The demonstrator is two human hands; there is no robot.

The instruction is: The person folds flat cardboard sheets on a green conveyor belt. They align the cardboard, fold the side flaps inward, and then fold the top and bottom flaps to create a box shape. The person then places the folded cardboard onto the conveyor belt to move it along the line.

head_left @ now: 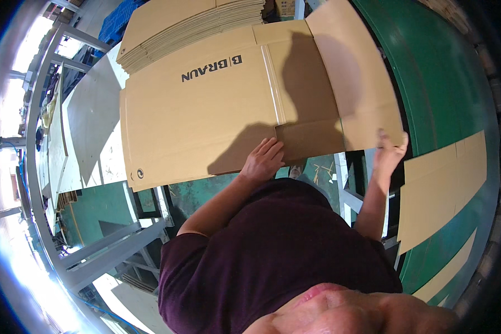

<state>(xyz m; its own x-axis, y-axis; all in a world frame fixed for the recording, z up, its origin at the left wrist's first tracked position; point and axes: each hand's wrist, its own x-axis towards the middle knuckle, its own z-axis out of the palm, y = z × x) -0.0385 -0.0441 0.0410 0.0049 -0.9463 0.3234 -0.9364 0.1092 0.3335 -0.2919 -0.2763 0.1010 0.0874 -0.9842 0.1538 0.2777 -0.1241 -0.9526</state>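
A large flat brown cardboard box blank (206,117) with dark printing lies across the worktable in front of me. My left hand (263,160) rests fingers-down on its near edge, beside a small lower flap (309,139). My right hand (388,153) grips the near corner of the right-hand flap (362,83), which is raised a little over the green belt.
A stack of several flat cardboard blanks (189,25) sits behind the box. A green conveyor belt (440,72) runs along the right, carrying flat cardboard sheets (440,183). Grey metal frame bars (111,245) and a green floor lie at lower left.
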